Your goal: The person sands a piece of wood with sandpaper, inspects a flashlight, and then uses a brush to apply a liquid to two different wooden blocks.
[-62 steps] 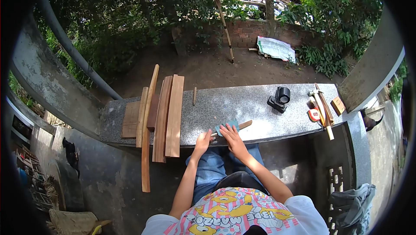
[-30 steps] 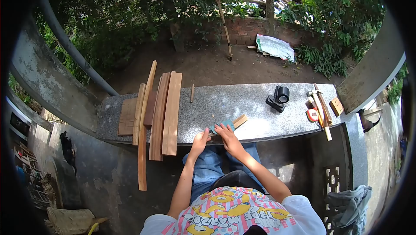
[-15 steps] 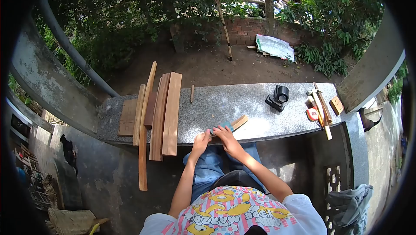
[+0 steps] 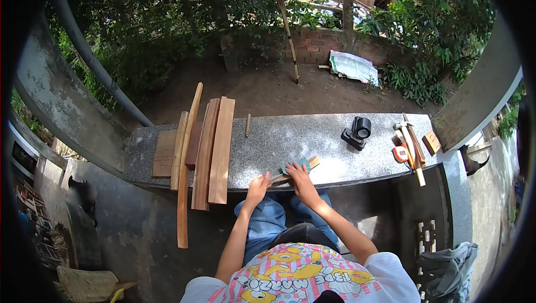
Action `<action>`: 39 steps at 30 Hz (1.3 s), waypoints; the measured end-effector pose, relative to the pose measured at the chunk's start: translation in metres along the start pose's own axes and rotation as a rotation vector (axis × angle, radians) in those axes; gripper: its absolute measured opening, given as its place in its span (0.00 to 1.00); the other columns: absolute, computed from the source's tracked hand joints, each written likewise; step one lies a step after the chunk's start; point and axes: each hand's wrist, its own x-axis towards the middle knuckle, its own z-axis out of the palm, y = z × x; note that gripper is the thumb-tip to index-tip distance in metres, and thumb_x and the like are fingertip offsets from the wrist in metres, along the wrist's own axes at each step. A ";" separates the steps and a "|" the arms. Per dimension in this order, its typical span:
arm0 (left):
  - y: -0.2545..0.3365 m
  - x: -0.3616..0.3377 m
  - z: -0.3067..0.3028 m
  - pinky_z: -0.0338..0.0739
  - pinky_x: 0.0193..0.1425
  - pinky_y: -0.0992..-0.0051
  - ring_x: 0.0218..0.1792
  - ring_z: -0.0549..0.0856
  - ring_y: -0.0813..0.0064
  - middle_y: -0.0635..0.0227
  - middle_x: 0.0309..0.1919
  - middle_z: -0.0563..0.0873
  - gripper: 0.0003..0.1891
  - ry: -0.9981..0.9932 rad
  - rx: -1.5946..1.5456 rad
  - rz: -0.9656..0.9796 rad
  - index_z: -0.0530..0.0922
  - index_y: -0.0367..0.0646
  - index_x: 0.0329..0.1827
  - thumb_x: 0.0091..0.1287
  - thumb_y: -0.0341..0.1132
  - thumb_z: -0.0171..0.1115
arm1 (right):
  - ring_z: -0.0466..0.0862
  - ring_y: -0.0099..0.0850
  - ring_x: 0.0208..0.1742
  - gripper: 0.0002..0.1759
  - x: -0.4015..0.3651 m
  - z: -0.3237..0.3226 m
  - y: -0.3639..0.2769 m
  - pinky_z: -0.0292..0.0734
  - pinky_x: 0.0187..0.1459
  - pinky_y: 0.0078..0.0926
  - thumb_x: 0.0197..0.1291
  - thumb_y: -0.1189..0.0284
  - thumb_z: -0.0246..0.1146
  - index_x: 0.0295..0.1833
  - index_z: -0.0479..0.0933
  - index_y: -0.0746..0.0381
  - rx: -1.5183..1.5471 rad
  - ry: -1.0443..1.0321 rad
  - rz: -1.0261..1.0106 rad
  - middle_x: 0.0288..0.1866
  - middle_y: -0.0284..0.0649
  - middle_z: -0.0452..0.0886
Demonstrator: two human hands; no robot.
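A small wooden strip [image 4: 279, 178] lies slanted near the front edge of the stone bench, its far end pointing right. My left hand [image 4: 258, 188] pinches its near left end. My right hand [image 4: 300, 182] is on top of the strip, fingers pressing a blue-green sheet of what looks like sandpaper [image 4: 304, 163] against the wood. The palm side of this hand is hidden.
Left on the granite bench [image 4: 262, 142] are several long boards [image 4: 222, 149] and a flat wooden piece [image 4: 164, 152]. A short dowel [image 4: 248, 125], black device [image 4: 357, 132], tape measure [image 4: 400, 154], hammer [image 4: 413, 149] and wooden block [image 4: 431, 142] lie there too.
My right hand has slid up and right along the wooden strip with the sandpaper, exposing more of the strip between my hands. My left hand stays at the near end.
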 end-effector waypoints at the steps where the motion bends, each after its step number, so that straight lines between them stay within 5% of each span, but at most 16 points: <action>1: -0.004 -0.001 0.001 0.75 0.34 0.64 0.27 0.82 0.61 0.52 0.21 0.76 0.28 0.009 -0.107 -0.009 0.76 0.29 0.29 0.78 0.48 0.47 | 0.64 0.49 0.75 0.25 -0.001 0.001 -0.014 0.50 0.76 0.54 0.60 0.86 0.52 0.64 0.69 0.63 0.038 -0.022 -0.043 0.69 0.45 0.73; 6: 0.014 -0.003 -0.004 0.76 0.33 0.65 0.25 0.81 0.63 0.54 0.20 0.75 0.27 -0.012 0.005 0.006 0.75 0.29 0.28 0.78 0.47 0.48 | 0.67 0.46 0.74 0.27 0.006 -0.018 0.017 0.53 0.76 0.50 0.56 0.87 0.53 0.64 0.69 0.63 0.007 -0.047 -0.008 0.69 0.46 0.72; 12: 0.002 0.000 -0.002 0.76 0.35 0.67 0.25 0.82 0.64 0.55 0.19 0.75 0.28 0.000 0.069 0.015 0.74 0.30 0.27 0.79 0.48 0.47 | 0.68 0.50 0.73 0.18 0.003 -0.040 0.064 0.53 0.75 0.52 0.66 0.85 0.48 0.59 0.71 0.64 -0.036 0.166 0.220 0.66 0.48 0.75; 18: 0.012 -0.003 -0.009 0.77 0.37 0.76 0.29 0.72 0.85 0.72 0.24 0.72 0.27 0.007 -0.264 -0.069 0.71 0.37 0.27 0.79 0.51 0.46 | 0.60 0.57 0.76 0.23 -0.006 -0.007 0.025 0.50 0.75 0.55 0.63 0.84 0.55 0.64 0.71 0.62 -0.088 0.095 0.074 0.67 0.45 0.75; 26: 0.010 -0.004 -0.002 0.80 0.38 0.75 0.31 0.79 0.81 0.69 0.26 0.77 0.28 -0.010 -0.152 -0.087 0.75 0.33 0.30 0.79 0.50 0.45 | 0.65 0.49 0.75 0.23 0.001 -0.016 -0.018 0.56 0.74 0.52 0.70 0.71 0.55 0.68 0.68 0.64 0.088 -0.148 -0.132 0.71 0.47 0.70; 34: 0.010 -0.002 -0.003 0.81 0.38 0.74 0.29 0.80 0.77 0.63 0.26 0.77 0.28 -0.017 -0.042 -0.064 0.75 0.30 0.29 0.79 0.49 0.46 | 0.67 0.45 0.73 0.25 -0.013 -0.035 0.010 0.56 0.74 0.51 0.69 0.68 0.57 0.68 0.69 0.64 -0.122 -0.014 -0.015 0.71 0.47 0.69; 39: 0.005 -0.001 -0.007 0.72 0.31 0.70 0.23 0.75 0.74 0.65 0.20 0.73 0.30 -0.022 0.029 0.000 0.71 0.33 0.25 0.80 0.50 0.43 | 0.69 0.44 0.72 0.28 -0.010 -0.018 -0.005 0.56 0.74 0.51 0.63 0.71 0.63 0.69 0.69 0.62 -0.172 -0.036 -0.159 0.70 0.46 0.71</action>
